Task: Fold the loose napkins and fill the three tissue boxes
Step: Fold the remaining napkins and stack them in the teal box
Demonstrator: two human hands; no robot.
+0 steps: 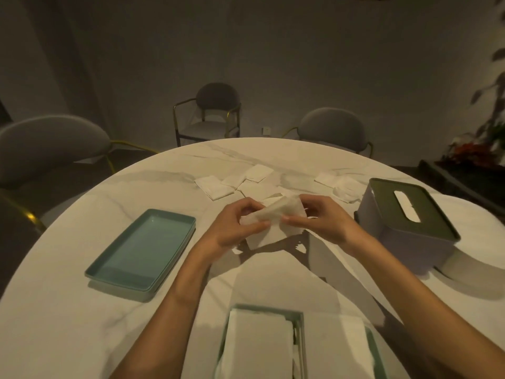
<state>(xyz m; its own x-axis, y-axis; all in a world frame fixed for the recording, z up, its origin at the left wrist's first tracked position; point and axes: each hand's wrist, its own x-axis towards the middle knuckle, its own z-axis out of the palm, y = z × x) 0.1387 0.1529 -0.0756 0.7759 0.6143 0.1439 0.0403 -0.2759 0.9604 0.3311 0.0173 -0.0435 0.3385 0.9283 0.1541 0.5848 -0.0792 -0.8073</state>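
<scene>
I see both hands over the marble table (82, 310), beyond the open tissue box (299, 324) at its near edge. My left hand (237, 228) and right hand (325, 220) each pinch one white napkin (273, 228) with curled fingers. Loose napkins (235, 181) lie farther beyond that box.

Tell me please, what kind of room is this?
Probably a dining room, at home or in a restaurant: a round marble table, upholstered chairs standing around it, and a lidded tissue box on top.
</scene>
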